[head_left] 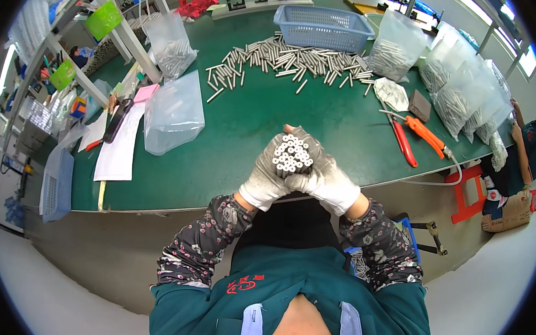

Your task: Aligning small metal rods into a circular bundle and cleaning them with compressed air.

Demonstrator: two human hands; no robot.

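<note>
Forearms (212,235) converge, left hand (264,176) and right hand (327,178) curling fingers (298,181) snugly round metal tubes (292,155).

White gloves (261,190) smudged grey come through on my feed, then black floral oversleeves (205,237), black trousers (289,230) and, at six o'clock, a dark-teal top (201,304) with pale-blue strips (251,326) and a red design (245,284) toward ten o'clock from the neckline (290,305).
</note>
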